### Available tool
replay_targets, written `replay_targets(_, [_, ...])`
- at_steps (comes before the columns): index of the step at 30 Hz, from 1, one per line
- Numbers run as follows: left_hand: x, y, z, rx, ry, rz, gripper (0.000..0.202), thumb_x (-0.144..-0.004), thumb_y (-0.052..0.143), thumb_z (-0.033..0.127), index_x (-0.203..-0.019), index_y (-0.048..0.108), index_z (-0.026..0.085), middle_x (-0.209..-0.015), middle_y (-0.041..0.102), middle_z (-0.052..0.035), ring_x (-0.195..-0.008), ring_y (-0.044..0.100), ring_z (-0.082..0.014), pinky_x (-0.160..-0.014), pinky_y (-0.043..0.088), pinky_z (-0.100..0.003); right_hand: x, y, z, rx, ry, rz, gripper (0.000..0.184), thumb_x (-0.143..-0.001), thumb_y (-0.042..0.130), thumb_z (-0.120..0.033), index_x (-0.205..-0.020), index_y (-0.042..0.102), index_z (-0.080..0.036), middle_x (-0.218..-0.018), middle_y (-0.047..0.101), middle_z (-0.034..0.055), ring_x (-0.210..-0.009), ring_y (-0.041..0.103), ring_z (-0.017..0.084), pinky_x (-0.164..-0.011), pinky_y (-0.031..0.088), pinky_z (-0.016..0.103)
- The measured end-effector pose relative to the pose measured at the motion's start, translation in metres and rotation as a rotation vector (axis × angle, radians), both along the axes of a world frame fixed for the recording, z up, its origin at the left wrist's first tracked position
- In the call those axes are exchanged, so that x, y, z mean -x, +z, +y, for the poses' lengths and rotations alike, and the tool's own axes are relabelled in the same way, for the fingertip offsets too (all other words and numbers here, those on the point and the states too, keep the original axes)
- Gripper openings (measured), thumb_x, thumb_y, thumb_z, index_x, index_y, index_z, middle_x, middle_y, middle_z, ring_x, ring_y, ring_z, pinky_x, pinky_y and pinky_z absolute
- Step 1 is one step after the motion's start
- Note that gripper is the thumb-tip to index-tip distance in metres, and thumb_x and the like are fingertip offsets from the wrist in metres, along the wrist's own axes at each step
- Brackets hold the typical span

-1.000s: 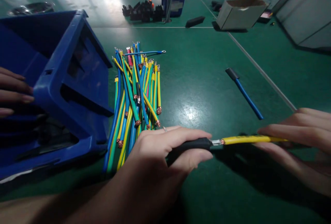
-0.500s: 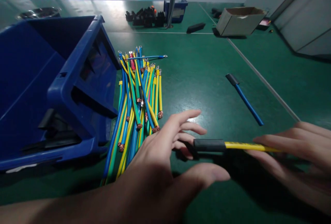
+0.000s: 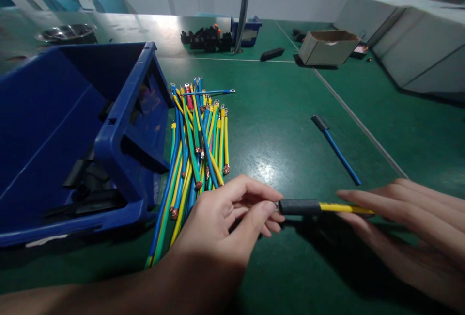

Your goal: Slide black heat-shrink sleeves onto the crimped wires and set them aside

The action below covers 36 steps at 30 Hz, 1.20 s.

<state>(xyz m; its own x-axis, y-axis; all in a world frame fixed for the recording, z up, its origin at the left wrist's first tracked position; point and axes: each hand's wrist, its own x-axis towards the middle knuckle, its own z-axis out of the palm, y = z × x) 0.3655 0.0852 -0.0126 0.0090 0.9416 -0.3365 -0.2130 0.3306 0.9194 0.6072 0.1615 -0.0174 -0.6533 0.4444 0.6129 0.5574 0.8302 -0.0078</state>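
Observation:
My right hand holds a yellow wire level just above the green table, fingers closed along it. A black sleeve covers the wire's left end. My left hand pinches the very tip at that sleeve's left end between thumb and fingers. A pile of yellow, green and blue wires with copper ends lies just behind my left hand.
A big blue bin with black sleeves inside stands at the left, touching the wire pile. A single blue wire with a black sleeve lies to the right. A cardboard box, black parts and a metal post stand farther back.
My left hand let go of the black sleeve, opened, then closed again in a pinch at the sleeve's left tip. The sleeve now sits fully over the wire's metal end. A hand at the bin is gone.

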Motion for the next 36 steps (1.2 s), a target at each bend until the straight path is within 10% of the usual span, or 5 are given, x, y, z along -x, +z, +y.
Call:
replay_targets(16, [0.002, 0.009, -0.003, -0.063, -0.122, 0.149, 0.009, -0.089, 0.061, 0.021, -0.089, 0.069, 0.016, -0.081, 0.074, -0.0027, -0.076, 0.072, -0.0128, -0.078, 0.061, -0.027, 0.009, 0.004, 0.003, -0.153, 0.256, -0.235, 0.022, -0.088, 0.067, -0.017, -0.109, 0.063, -0.016, -0.064, 0.062, -0.0019, -0.053, 0.055, 0.011, -0.050, 0.043, 0.025])
replay_targets(25, [0.008, -0.003, -0.005, -0.380, -0.187, 0.285, 0.010, -0.090, 0.055, 0.017, -0.099, 0.057, 0.017, -0.083, 0.066, 0.0006, -0.078, 0.068, -0.0103, -0.074, 0.056, -0.024, 0.013, 0.004, 0.000, -0.370, 0.275, -0.222, 0.021, -0.086, 0.069, -0.014, -0.107, 0.064, -0.018, -0.066, 0.065, 0.0000, -0.055, 0.057, 0.011, -0.054, 0.045, 0.024])
replay_targets(30, [0.017, 0.017, -0.010, -0.430, -0.439, 0.600, 0.014, -0.086, 0.053, 0.016, -0.098, 0.060, 0.016, -0.075, 0.065, 0.0005, -0.068, 0.062, -0.0123, -0.061, 0.048, -0.024, 0.019, 0.006, -0.018, -0.499, 0.312, -0.222, 0.018, -0.084, 0.072, -0.019, -0.102, 0.066, -0.018, -0.063, 0.064, -0.0025, -0.052, 0.055, 0.010, -0.048, 0.039, 0.024])
replay_targets(36, [0.031, 0.033, -0.027, -0.486, -0.416, 0.805, 0.019, -0.088, 0.052, 0.025, -0.098, 0.067, 0.016, -0.073, 0.063, 0.0001, -0.065, 0.055, -0.0120, -0.058, 0.040, -0.024, 0.027, 0.006, -0.035, -0.566, 0.229, -0.143, 0.029, -0.084, 0.072, -0.020, -0.112, 0.064, -0.019, -0.067, 0.067, -0.0019, -0.053, 0.053, 0.011, -0.046, 0.034, 0.025])
